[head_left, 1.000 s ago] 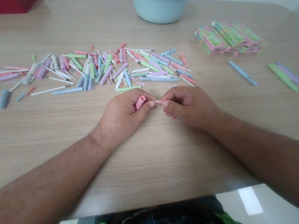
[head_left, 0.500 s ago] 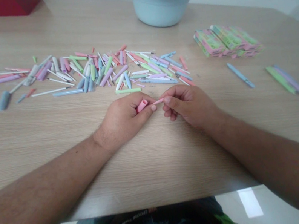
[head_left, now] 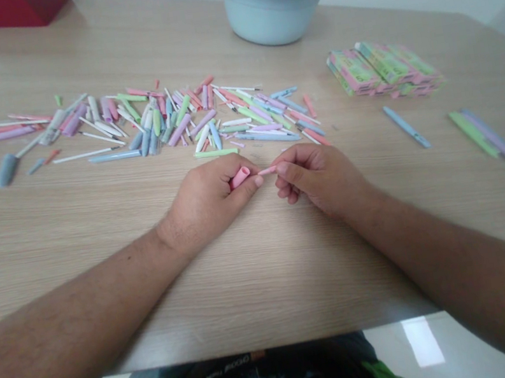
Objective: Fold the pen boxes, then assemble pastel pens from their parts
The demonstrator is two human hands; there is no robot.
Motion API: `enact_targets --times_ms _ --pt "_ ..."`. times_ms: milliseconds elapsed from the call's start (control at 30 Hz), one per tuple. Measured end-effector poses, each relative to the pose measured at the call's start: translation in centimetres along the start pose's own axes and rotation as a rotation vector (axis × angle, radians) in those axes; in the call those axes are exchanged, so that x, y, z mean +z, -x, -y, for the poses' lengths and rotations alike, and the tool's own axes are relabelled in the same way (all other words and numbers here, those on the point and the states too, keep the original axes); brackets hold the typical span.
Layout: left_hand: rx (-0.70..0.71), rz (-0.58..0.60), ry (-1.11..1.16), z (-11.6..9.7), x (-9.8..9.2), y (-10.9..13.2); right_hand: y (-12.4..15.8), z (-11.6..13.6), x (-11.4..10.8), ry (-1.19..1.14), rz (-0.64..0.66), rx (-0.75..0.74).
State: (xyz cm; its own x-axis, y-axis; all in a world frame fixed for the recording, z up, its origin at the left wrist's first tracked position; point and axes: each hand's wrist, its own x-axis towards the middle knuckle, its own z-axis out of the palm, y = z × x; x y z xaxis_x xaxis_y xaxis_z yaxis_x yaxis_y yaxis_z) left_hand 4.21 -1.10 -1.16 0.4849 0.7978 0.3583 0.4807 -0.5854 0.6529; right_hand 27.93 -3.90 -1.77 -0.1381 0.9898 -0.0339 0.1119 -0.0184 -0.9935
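My left hand (head_left: 215,195) is closed around a hollow pink tube (head_left: 239,177), its open end showing between thumb and fingers. A thin pink piece (head_left: 267,171) spans the small gap between my two hands. The fingertips of my right hand (head_left: 311,176) pinch its right end, while its left end meets the left thumb and fingertip. Just beyond the hands lies a long pile of pastel pen parts (head_left: 178,121), with caps, barrels and thin white refills mixed together.
A blue basin (head_left: 275,11) stands at the back, and a red box (head_left: 10,11) at the back left. Stacked green-and-pink packets (head_left: 383,72) lie at the right. Nearer are a blue pen (head_left: 406,126) and a green and purple pair of pens (head_left: 483,136). The table's front edge is close to me.
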Motion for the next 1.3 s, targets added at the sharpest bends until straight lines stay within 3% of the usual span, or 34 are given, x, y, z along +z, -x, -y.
enact_targets --times_ms 200,400,533,767,933,1067,1300 --pt "0.009 0.051 0.018 0.0 0.0 -0.2 -0.3 -0.2 -0.2 -0.106 -0.012 -0.009" --pt "0.152 0.093 0.032 -0.1 -0.5 0.0 0.0 0.3 -0.6 -0.048 -0.016 -0.078" --pt "0.153 0.078 0.029 0.0 -0.3 0.0 0.1 0.6 -0.5 -0.017 -0.029 -0.082" --pt "0.137 0.008 -0.001 0.3 -0.2 -0.2 -0.2 1.2 -0.6 -0.168 -0.119 -0.016" --pt "0.236 -0.054 -0.076 0.6 -0.6 0.0 -0.5 1.4 -0.8 -0.192 -0.183 -0.002" --pt "0.333 -0.026 -0.070 0.6 -0.5 0.1 -0.6 1.3 -0.8 -0.213 -0.180 -0.010" --pt "0.360 -0.023 -0.075 0.6 -0.4 0.0 -0.5 1.2 -0.8 -0.206 -0.176 -0.005"
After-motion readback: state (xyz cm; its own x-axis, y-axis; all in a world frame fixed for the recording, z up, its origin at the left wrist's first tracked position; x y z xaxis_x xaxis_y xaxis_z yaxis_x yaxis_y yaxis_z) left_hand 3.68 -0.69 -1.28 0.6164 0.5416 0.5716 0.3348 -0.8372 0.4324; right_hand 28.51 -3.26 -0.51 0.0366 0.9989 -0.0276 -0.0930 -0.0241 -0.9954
